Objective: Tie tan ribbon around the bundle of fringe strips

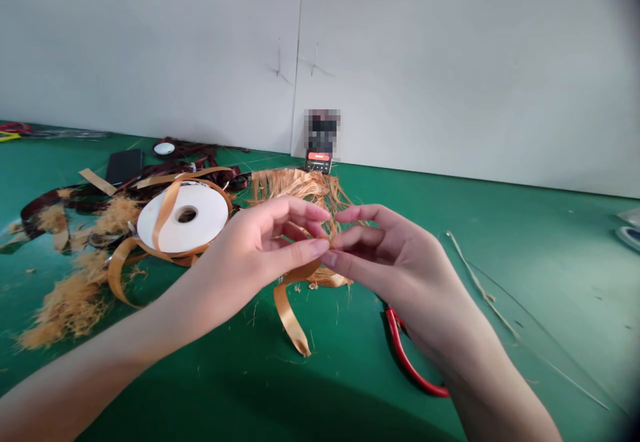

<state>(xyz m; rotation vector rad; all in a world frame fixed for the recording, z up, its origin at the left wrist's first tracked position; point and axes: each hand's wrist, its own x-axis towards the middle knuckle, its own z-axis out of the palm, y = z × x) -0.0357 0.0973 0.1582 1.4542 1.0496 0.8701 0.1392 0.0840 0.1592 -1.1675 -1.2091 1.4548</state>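
My left hand (260, 245) and my right hand (395, 249) meet in the middle of the view, thumbs and fingers pinched together fingertip to fingertip. Between them is a gold satin ribbon (287, 315), whose loose tail hangs down below my left hand onto the table. The exact spot being pinched is small and partly covered by the fingers. Just behind my hands lies a bunch of gold ribbon with frayed, fringed edges (280, 183). A red-handled tool (403, 355) lies under my right wrist, its working end hidden.
Left of my hands sits a white ribbon spool (210, 219) with gold ribbon looped round it. Fluffy gold threads (75, 302), dark brown ribbon (45, 202) and a black flat object (125, 165) lie farther left. A phone (319, 161) leans on the wall; a thin cord (490, 299) lies right.
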